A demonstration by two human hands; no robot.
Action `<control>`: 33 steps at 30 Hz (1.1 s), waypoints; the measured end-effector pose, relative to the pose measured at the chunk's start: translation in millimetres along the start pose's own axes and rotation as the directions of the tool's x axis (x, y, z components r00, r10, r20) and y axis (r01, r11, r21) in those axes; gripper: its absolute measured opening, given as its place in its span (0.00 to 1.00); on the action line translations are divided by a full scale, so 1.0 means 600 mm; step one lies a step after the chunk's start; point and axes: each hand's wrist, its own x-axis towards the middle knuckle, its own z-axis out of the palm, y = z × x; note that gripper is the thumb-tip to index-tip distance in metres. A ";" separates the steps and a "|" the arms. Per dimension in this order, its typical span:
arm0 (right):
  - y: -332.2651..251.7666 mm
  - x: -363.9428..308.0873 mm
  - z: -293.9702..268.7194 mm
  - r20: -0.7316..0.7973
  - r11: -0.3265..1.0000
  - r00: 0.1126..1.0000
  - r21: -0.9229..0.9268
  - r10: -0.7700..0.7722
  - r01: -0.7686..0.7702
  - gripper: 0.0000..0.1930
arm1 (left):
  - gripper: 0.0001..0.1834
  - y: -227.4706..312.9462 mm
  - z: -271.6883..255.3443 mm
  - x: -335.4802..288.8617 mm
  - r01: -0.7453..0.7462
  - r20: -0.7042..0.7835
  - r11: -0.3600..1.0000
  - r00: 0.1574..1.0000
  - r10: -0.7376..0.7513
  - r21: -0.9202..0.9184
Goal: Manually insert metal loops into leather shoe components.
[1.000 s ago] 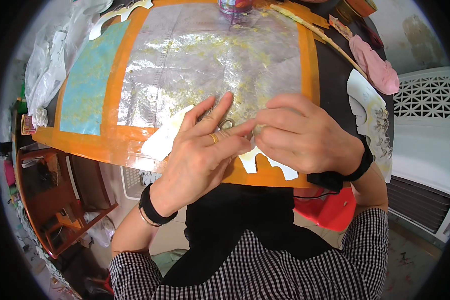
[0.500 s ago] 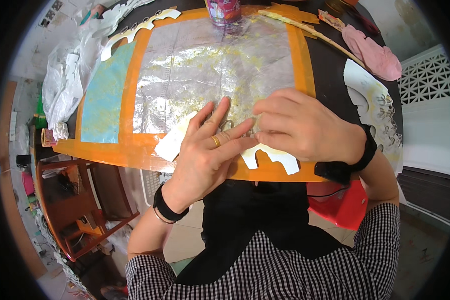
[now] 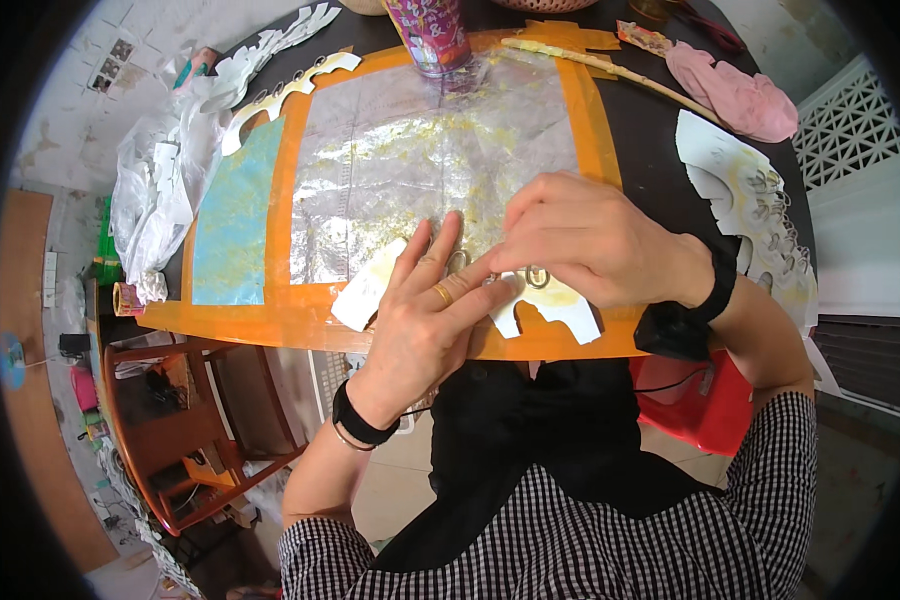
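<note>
A white scalloped paper piece (image 3: 573,316) lies at the table's front edge, smeared yellowish along its upper part. My left hand (image 3: 420,305) rests across it with the fingers stretched and spread, holding the paper down. The fingers of my right hand (image 3: 595,240) are pinched together beside my left index finger; what they grip is hidden. One metal ring (image 3: 537,277) sits on the paper just below my right fingers. Between my left fingers another ring (image 3: 458,262) shows. The paper's other end (image 3: 365,290) sticks out left of my left hand.
The plastic-covered work sheet (image 3: 370,180) is edged with orange tape. A purple cup (image 3: 435,45) stands at its far edge, with a stick (image 3: 610,68) and pink cloth (image 3: 735,95) to the right. Ringed paper pieces (image 3: 745,195) lie right; a plastic bag (image 3: 140,190) lies left.
My right hand has shifted slightly left, closer to my left index finger, and a ring on the paper has come into sight below it. The whole view has tilted a little.
</note>
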 end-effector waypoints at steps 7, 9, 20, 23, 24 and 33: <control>0.015 0.000 0.010 0.022 0.995 1.000 -0.102 0.008 -0.005 0.05 | 0.17 0.004 -0.002 0.002 0.012 -0.003 1.000 1.000 -0.012 0.002; 0.010 0.003 0.007 0.029 0.993 0.999 -0.110 0.034 -0.030 0.04 | 0.17 0.003 -0.002 0.001 0.015 -0.005 1.000 1.000 -0.015 -0.004; -0.017 0.011 0.017 0.057 0.923 0.923 -0.069 0.382 -0.378 0.07 | 0.18 0.006 -0.003 -0.002 0.051 -0.020 0.997 0.998 -0.053 -0.057; -0.025 0.014 0.023 0.065 0.915 0.917 -0.121 0.393 -0.384 0.07 | 0.18 0.002 0.000 -0.005 0.052 -0.022 0.997 0.998 -0.053 -0.053; -0.027 0.014 0.024 0.073 0.915 0.916 -0.121 0.395 -0.385 0.07 | 0.18 0.001 0.002 -0.006 0.045 -0.025 0.998 0.999 -0.046 -0.048; -0.041 0.021 0.025 0.036 0.878 0.890 -0.186 0.455 -0.441 0.09 | 0.21 -0.007 0.003 -0.008 0.014 -0.016 0.997 1.000 -0.015 -0.075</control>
